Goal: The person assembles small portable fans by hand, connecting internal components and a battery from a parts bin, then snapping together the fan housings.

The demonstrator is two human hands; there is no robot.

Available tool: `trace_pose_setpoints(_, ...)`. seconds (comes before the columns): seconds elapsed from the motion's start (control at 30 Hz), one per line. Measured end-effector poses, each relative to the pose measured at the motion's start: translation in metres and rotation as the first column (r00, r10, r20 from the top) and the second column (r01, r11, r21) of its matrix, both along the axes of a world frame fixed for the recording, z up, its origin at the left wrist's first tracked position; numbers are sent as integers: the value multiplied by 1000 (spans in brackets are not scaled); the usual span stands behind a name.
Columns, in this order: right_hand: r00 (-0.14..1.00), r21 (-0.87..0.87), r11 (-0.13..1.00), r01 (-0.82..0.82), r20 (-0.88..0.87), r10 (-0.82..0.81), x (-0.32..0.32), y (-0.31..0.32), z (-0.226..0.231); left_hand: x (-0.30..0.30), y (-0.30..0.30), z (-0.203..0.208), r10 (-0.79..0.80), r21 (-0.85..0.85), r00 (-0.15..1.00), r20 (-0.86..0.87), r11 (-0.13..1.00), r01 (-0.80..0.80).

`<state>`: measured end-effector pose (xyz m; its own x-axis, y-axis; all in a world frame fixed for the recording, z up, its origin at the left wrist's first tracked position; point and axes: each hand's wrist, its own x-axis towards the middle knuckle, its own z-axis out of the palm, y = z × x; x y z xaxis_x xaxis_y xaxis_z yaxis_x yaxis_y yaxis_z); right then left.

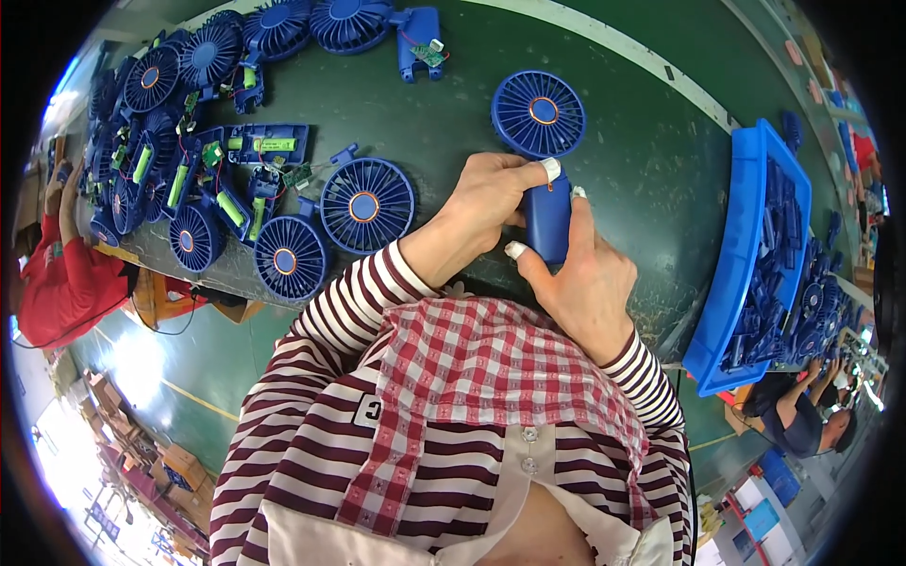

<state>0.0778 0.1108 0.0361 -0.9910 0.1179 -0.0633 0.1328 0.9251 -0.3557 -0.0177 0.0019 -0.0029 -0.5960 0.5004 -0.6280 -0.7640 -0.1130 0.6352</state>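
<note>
Looking down from my head, I see both my arms, in striped sleeves (357, 294), reach over the near edge of the surface (642, 123) and angle inward toward each other. My left hand (481, 200) comes in from the left, its back up and its thumb laid across the blue handheld fan (547, 222), just below the round head. My right hand (590, 283) sits lower, on the right, with its fingers directed away from me.

Both hands are on that one fan. The left has a narrow grip on the upper handle, between thumb and bent fingers; the right is opened wider about the lower handle, thumb toward its left side and forefinger along its right. Whether my right thumb presses the handle or lies just off it, I can't quite tell. White covers (551, 169) wrap three of my fingertips. The fan's head lies beyond my hands, grille up.

To my left, blue fans (363, 206) and opened handle shells (302, 139) with green cells (276, 144) crowd together, one fan near my left wrist. Along the right end stands a blue tray (734, 226) of blue parts. Green surface shows between fan and tray, and beyond the fan to the pale strip (628, 47) at the far edge.
</note>
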Motion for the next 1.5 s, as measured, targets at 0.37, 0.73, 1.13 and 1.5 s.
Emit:
trace_pose_setpoints(0.37,937,-833,429,348,315,-150,-12,21,-16,3,-2,5,43,54,991,-128,998,-36)
trace_pose_setpoints(0.73,945,-925,196,327,319,-73,-8,24,-24,4,0,8,93,55,982,-163,995,-85)
trace_pose_setpoints(1.13,940,-901,270,340,335,-67,-15,20,-19,6,1,6,123,106,978,-169,989,-107)
trace_pose_setpoints(1.5,948,-913,269,306,269,-168,-13,13,-25,8,-7,-2,66,241,955,-290,971,6)
